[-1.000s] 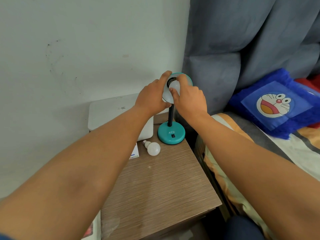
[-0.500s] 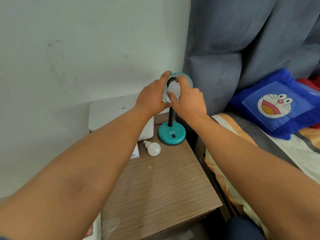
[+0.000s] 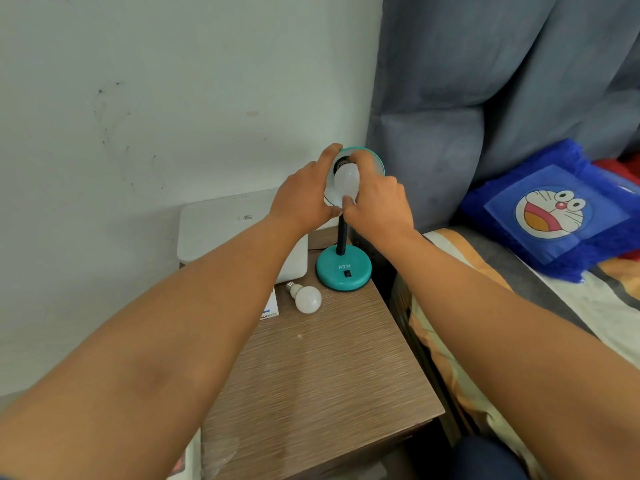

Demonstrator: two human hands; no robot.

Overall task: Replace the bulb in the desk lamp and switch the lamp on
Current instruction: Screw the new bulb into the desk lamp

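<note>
White bulb has turned in the right hand's pinch; left hand still clamps the shade; seating continues.

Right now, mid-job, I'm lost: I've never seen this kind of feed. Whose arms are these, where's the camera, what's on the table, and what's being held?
There is no machine: these are a person's bare arms, filmed by one wide-angle camera on their head, looking forward and down. The left hand steadies the teal lamp shade. The right hand grips a white bulb at the socket. On the wooden bedside table stand the lamp's teal base with its switch, a second loose bulb, a white box and a small card. A bed with a blue cushion is on the right.
</note>
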